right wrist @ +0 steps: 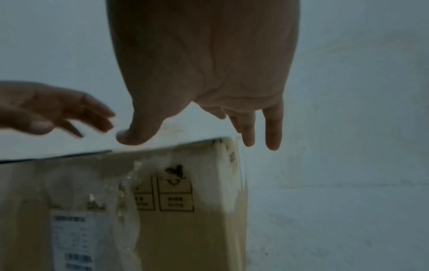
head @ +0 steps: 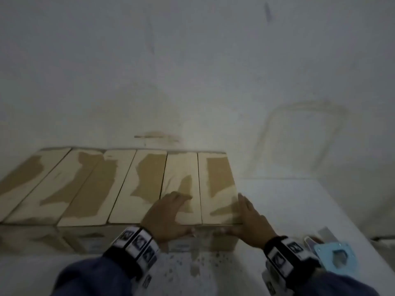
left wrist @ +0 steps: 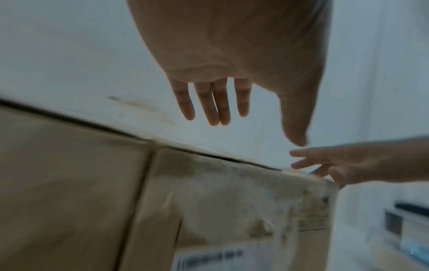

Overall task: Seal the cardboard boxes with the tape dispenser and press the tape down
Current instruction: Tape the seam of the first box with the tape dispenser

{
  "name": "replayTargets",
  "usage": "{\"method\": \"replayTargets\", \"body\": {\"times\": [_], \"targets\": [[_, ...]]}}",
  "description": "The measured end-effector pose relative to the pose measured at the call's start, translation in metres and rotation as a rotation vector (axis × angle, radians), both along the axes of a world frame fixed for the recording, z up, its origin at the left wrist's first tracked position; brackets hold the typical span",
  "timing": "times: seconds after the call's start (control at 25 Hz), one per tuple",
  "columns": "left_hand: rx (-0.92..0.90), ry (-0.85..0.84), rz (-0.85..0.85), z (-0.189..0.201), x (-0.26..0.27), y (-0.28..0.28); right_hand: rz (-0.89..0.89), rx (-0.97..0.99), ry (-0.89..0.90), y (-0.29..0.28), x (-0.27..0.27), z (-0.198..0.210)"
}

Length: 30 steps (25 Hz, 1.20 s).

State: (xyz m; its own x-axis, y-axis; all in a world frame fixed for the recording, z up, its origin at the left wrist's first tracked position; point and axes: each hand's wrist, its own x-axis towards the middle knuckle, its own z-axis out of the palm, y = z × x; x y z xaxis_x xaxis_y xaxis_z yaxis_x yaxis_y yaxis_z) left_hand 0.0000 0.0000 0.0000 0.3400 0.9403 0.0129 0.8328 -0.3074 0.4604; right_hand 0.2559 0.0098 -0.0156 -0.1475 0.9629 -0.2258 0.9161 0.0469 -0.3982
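A row of cardboard boxes [head: 119, 184] stood side by side on the white worktop [head: 299, 210], against the wall. The left hand [head: 168, 214] and right hand [head: 248, 218] hovered over the near end of the rightmost box [head: 218, 189], each grip released, fingers straight, grasping nothing. The blue tape dispenser [head: 333, 251] lay on the worktop, just right of the right wrist.

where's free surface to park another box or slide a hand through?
Bare white table lies right of the rightmost box, back to the wall, ahead of the tape dispenser. A speckled strip runs along the near edge. Crowded: the box row fills the left, both hands at its right end.
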Motion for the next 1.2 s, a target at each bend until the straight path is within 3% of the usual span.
{"method": "replayTargets", "body": {"times": [0.24,0.48,0.6,0.68,0.8,0.92,1.08,1.2], "targets": [[0.040,0.497,-0.362,-0.017,0.056,0.047,-0.070,-0.030,0.184,0.006,0.004,-0.018],[0.008,0.540,-0.371,-0.044,0.115,0.038,-0.144,0.052,0.155,-0.010,0.051,-0.030],[-0.029,0.501,-0.332,-0.046,0.137,0.034,-0.359,0.090,0.102,-0.035,0.099,-0.044],[-0.030,0.486,-0.296,-0.046,0.152,0.031,-0.600,0.123,0.045,-0.056,0.141,-0.051],[-0.024,0.477,-0.220,-0.045,0.181,0.025,-0.900,-0.089,-0.138,-0.087,0.199,-0.059],[-0.025,0.477,-0.159,-0.048,0.209,0.019,-0.836,-0.312,-0.200,-0.100,0.229,-0.082],[-0.056,0.466,-0.072,-0.048,0.234,0.010,-0.724,-0.211,-0.106,-0.089,0.244,-0.111],[-0.075,0.473,-0.003,-0.045,0.244,0.002,-0.621,-0.244,-0.115,-0.080,0.253,-0.115]]}}
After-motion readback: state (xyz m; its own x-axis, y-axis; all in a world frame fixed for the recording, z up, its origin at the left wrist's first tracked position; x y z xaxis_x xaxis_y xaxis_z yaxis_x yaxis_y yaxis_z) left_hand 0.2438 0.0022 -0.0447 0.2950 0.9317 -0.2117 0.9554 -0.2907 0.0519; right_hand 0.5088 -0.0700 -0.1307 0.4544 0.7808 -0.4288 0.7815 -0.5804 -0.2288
